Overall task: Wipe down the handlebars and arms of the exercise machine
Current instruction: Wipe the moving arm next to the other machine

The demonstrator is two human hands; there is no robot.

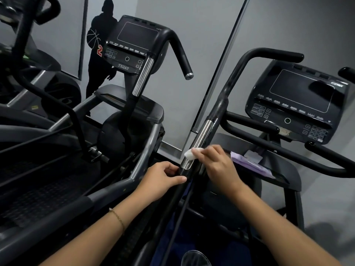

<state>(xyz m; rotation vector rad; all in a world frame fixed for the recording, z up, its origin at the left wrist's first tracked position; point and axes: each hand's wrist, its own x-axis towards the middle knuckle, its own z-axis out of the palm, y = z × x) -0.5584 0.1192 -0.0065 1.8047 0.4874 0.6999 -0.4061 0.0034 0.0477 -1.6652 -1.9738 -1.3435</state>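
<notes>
Pinches white wipe in right hand against chrome grip's lower end, clasps black swing arm just below with left hand; likely risks missed far side, given so small a wad.

The wipe is white against the near machine's black arm, whose metal sleeve is shiny silver streaked with dark reflections. To the right, the console is black with thin white outlines and small white button marks, and the packet below it is pale lilac. At far left a black figure carries white basketball lines and a red 2 against the light grey wall, the near-left pedal is black with a fine grid-like texture, and the bracelet is gold.
</notes>
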